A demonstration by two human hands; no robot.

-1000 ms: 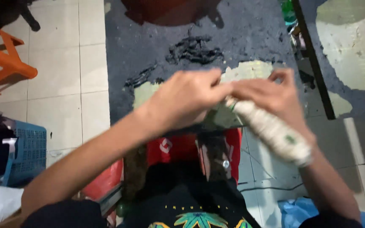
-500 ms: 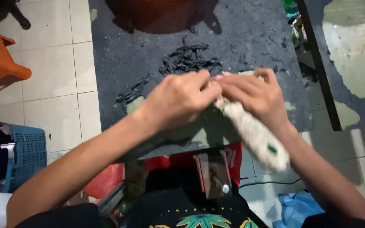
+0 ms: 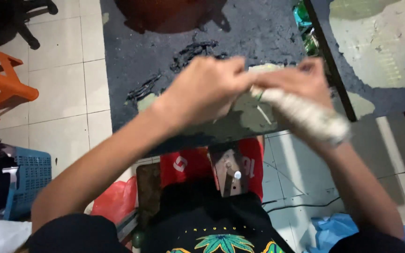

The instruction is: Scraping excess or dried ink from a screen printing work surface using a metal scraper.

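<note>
Center frame: both hands meet over the dark tabletop [image 3: 268, 28]
Left hand [image 3: 207, 89]: grip pinching the roll's top end
Right hand [image 3: 301, 82]: grip closed round pale wrapped roll [image 3: 305, 115], blurry
Lower left: blue crate [image 3: 31, 180]

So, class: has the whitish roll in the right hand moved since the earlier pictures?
Yes. The whitish roll has swung from steep to flatter, up toward the black bar, judged against the dark mat.

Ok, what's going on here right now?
A person is working with both hands over a dark, worn mat on the tiled floor. The right hand grips a pale, whitish roll, and the left hand meets it at the roll's upper end. The picture is blurred, so the finger work is unclear. A blue crate sits nearby.
</note>
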